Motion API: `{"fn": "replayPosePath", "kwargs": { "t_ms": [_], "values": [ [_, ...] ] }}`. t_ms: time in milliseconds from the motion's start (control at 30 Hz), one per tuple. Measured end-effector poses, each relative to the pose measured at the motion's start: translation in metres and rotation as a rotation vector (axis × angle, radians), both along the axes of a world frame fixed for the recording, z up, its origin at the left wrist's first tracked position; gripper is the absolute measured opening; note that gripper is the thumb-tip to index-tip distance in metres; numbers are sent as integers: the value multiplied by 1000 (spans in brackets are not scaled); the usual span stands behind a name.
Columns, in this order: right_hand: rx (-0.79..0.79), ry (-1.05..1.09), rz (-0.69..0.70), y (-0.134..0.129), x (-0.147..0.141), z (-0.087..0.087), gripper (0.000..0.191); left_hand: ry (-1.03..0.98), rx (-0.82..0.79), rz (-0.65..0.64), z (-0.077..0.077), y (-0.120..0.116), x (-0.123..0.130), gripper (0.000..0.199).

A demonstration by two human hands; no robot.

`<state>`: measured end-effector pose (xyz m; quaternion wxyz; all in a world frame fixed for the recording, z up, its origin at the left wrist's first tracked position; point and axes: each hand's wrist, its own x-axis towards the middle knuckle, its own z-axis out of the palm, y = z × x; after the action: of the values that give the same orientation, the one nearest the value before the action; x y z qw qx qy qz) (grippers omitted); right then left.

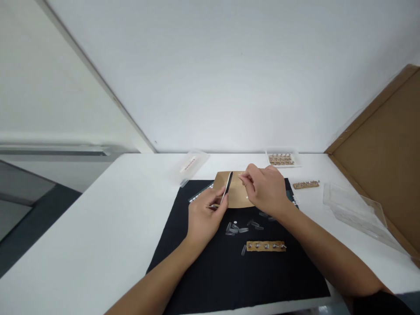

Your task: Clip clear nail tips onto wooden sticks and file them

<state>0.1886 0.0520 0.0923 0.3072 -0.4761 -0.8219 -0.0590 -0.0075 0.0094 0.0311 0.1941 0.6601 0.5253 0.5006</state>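
Observation:
My left hand (207,213) is closed on a slim black-and-white strip (227,183), which stands tilted between thumb and fingers; its exact kind is unclear. My right hand (264,186) pinches thumb and fingers together just right of the strip, and whatever they hold is too small to make out. Both hands are over a tan card (238,201) with a small white dot on it. Nearer me, several clear false nail tips (243,230) lie loose on a black cloth (210,271). Below them rests a brown strip with several metal pegs (266,246).
A clear plastic lid (193,165) lies at the back left. At the back right are a white box (282,160) of pegged strips and another pegged strip (306,184). Clear plastic packaging (357,210) lies by a cardboard panel (387,153) on the white table (114,227).

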Motion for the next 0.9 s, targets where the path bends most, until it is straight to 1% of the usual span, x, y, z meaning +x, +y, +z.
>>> {"fn": "replayPosePath", "kwargs": {
  "t_ms": [133,300,400,500,700,900],
  "values": [
    [-79,147,33,2,9,7,13,-41,-18,26,-1,3,-2,23],
    [-85,209,57,3,15,10,10,-203,-104,10,-1,3,-2,30],
    [-101,190,74,3,14,9,12,-267,-142,-15,1,2,0,33],
    [-105,155,93,3,12,7,13,-308,-138,-47,3,2,2,33],
    [-93,97,113,3,9,3,12,-390,-153,-115,-1,3,2,32],
    [-95,66,148,3,6,-2,13,-394,-136,-165,-3,1,3,31]
  ]
}}
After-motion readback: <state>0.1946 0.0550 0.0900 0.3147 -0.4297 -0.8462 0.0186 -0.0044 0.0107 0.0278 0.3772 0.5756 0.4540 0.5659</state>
